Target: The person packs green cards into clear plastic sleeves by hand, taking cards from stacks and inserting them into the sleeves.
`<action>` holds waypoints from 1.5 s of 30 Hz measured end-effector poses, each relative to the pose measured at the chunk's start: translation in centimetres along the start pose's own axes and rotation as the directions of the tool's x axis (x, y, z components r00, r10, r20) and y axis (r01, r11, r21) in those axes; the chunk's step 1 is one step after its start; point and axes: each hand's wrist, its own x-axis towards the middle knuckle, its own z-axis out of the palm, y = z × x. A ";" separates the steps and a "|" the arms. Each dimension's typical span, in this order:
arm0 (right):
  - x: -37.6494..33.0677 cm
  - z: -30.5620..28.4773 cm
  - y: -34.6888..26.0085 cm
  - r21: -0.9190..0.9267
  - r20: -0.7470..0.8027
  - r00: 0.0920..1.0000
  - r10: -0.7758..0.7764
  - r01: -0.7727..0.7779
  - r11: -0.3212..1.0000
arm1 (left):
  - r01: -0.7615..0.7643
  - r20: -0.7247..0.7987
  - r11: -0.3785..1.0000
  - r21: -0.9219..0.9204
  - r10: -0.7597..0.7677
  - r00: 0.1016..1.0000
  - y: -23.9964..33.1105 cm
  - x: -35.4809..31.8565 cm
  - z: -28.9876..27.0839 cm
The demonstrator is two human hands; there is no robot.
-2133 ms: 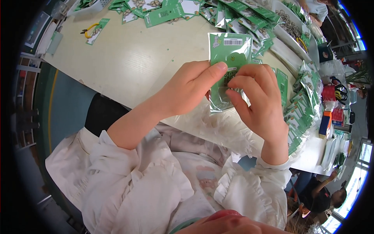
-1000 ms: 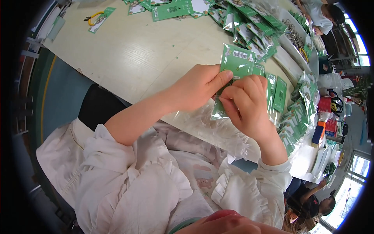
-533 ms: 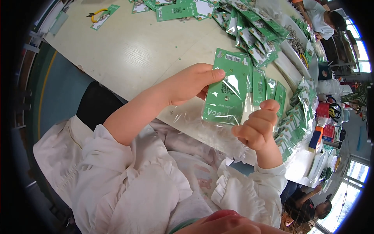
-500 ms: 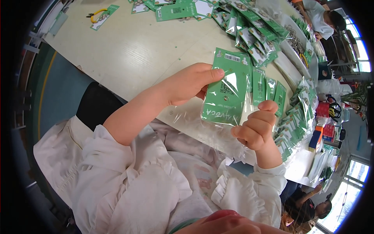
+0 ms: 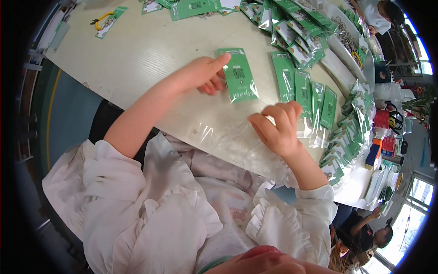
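Note:
My left hand has its thumb over the upper left corner of a green printed card in a clear bag. Its other fingers are curled at the card's left edge, slightly blurred. Whether the card rests on the table cannot be told. My right hand hovers over the near side of the table, fingers loosely bent and apart, with nothing visible in them. Beneath and beside it lies crumpled clear plastic film. Just beyond, a row of similar bagged green cards lies side by side.
A heap of bagged cards covers the far right of the pale table. More overlapping cards lie at the right. Yellow-handled pliers rest on a card at the far left. A bin of metal parts stands behind; other people sit beyond.
My left hand has carried the bagged card left and away from me. My right hand has come off the card's lower right side and loosened its curled fingers.

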 end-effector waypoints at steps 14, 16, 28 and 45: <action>1.8 1.1 1.4 0.471 0.181 0.861 0.476 -0.501 0.727 | -0.685 0.224 0.414 0.599 0.735 0.640 -4.6 -1.4 2.6; 0.5 -0.2 2.3 0.510 0.455 0.687 0.567 -0.723 0.467 | -0.665 0.176 0.468 0.582 0.726 0.665 -4.8 -1.4 2.5; -0.9 2.4 0.7 0.393 0.443 0.466 0.766 -0.869 0.301 | -0.572 0.087 0.508 0.644 0.695 0.714 -5.0 -0.6 2.7; -0.3 2.3 0.8 0.538 0.613 0.166 0.773 -0.804 -0.253 | -0.024 0.086 0.989 -0.145 0.037 0.996 -2.8 -1.7 3.3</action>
